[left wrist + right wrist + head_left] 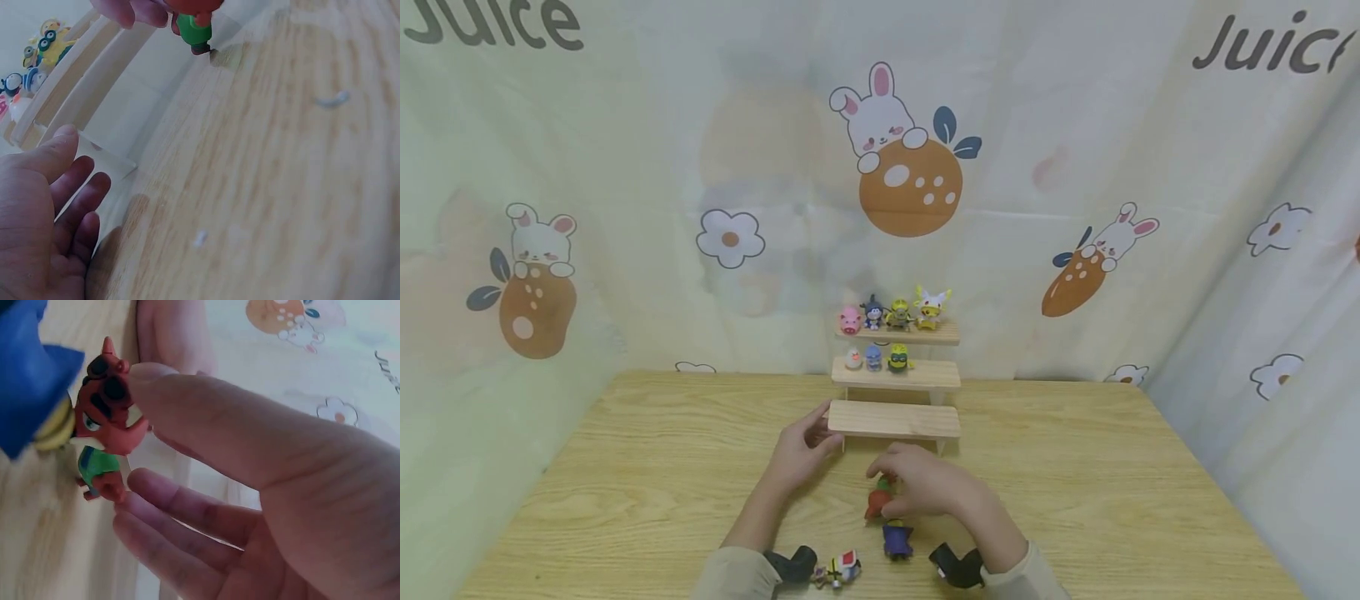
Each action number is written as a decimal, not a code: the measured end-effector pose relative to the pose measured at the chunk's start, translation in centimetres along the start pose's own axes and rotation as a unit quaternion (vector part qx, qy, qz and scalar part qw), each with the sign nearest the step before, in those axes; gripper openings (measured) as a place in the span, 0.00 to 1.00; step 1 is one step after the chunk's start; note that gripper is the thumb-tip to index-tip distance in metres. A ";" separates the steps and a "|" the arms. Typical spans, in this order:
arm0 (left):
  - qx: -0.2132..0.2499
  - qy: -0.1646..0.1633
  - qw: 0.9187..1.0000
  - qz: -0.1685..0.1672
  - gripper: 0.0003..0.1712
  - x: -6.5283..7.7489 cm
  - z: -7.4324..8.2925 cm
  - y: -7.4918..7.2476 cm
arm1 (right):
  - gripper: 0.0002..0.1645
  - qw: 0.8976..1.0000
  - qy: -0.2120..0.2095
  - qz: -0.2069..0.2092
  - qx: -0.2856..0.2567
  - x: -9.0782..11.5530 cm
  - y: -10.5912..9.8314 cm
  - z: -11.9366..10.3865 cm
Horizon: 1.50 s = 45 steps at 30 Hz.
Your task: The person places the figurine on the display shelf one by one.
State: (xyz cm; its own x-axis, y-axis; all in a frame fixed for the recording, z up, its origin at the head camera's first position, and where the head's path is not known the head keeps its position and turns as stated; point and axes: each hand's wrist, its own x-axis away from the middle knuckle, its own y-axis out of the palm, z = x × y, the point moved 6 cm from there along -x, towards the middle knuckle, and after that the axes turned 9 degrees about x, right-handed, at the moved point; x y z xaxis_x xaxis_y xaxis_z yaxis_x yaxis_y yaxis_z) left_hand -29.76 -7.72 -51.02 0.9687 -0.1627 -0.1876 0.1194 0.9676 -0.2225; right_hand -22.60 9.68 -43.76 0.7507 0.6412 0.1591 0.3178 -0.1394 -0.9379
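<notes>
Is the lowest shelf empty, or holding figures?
Empty: the head view shows bare wood across the lowest shelf.

a curtained-off tabletop nook, room type unclear: rabbit-print curtain (797, 158) around a wood-grain table (655, 467)

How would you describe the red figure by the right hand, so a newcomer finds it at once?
Find the three-step wooden stand on the table. In front of its bare lowest step, at the person's right hand, is the red figure. Its green top and dark glasses set it apart from the blue-caped figure beside it.
</notes>
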 end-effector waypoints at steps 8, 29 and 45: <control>0.006 0.012 1.000 0.003 0.37 -0.2 0.2 0.0 | 0.20 0.999 0.006 0.015 -0.029 -0.2 -0.6 2.0; 0.000 -0.003 1.000 -0.006 0.37 -0.3 -0.5 0.0 | 0.13 0.998 -0.039 0.046 -0.020 -1.0 0.8 2.3; -0.008 0.005 1.000 -0.004 0.38 -0.2 -0.4 0.1 | 0.13 0.994 -0.053 0.037 -0.091 -1.1 0.5 1.1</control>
State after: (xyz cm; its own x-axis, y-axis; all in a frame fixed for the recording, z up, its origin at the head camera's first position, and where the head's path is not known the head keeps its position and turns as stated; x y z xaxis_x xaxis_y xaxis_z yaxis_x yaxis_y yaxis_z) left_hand -30.02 -7.66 -51.37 0.9653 -0.1732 -0.1953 0.1244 0.9630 -0.2389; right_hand -23.89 9.69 -44.73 0.7139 0.6985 0.0497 0.3706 -0.3167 -0.8732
